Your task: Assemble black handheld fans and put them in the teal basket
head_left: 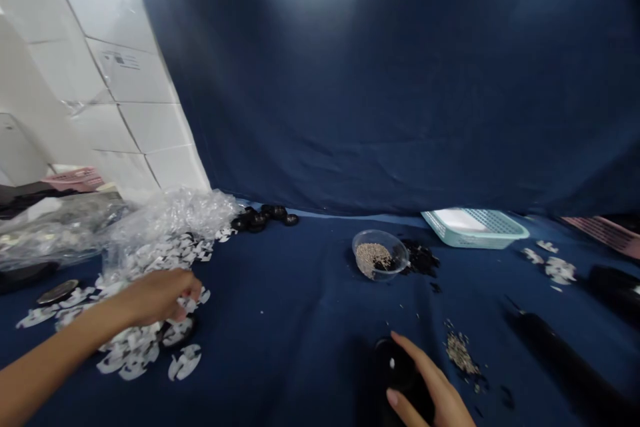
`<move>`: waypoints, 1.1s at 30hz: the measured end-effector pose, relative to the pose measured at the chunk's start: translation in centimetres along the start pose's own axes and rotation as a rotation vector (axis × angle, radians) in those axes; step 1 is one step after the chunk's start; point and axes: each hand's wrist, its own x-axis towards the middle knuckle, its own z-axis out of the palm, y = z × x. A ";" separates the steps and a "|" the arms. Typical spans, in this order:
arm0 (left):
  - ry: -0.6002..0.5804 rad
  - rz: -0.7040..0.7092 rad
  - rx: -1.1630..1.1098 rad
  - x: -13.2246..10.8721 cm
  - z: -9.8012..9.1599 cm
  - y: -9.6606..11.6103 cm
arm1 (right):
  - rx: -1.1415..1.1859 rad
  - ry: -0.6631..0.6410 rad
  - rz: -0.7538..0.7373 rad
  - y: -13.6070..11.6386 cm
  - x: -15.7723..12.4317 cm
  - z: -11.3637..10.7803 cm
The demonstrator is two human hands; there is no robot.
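Left hand (163,297) curled over white pieces (129,351) — grip unclear; right hand (436,388) — gripping black part (403,375).

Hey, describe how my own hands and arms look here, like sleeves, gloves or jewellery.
Your slim, ungloved left hand shows no ring; its bare forearm has no sleeve, watch or bracelet in view. Your ungloved right hand shows no ring either; its wrist is out of frame.
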 end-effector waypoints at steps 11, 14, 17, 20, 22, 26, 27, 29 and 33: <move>0.424 0.150 -0.778 -2.4 0.3 17.6 | 0.074 -0.084 0.060 -2.5 0.1 -1.7; 0.199 0.356 -1.007 -2.5 3.0 25.3 | 0.088 -0.094 0.049 -2.7 0.1 -1.8; 0.120 0.443 -1.160 -1.6 4.8 29.7 | 0.105 -0.102 0.026 -2.8 0.1 -1.9; 0.116 0.507 -1.215 -0.8 5.3 31.0 | 0.112 -0.100 -0.001 -3.0 0.2 -2.1; 0.157 0.550 -1.195 -0.7 5.2 31.0 | 0.112 -0.102 -0.012 -3.2 0.2 -2.2; 0.362 0.601 -1.070 -0.7 5.2 30.4 | 0.122 -0.098 -0.002 -3.5 0.3 -2.6; 0.413 0.611 -1.039 -0.8 5.3 30.3 | 0.123 -0.094 0.007 -3.5 0.3 -2.6; 0.489 0.635 -0.991 -0.7 5.7 30.1 | 0.126 -0.090 0.024 -3.6 0.3 -2.6; 0.557 0.705 -0.939 -0.6 6.4 30.0 | 0.135 -0.093 0.041 -3.6 0.4 -2.7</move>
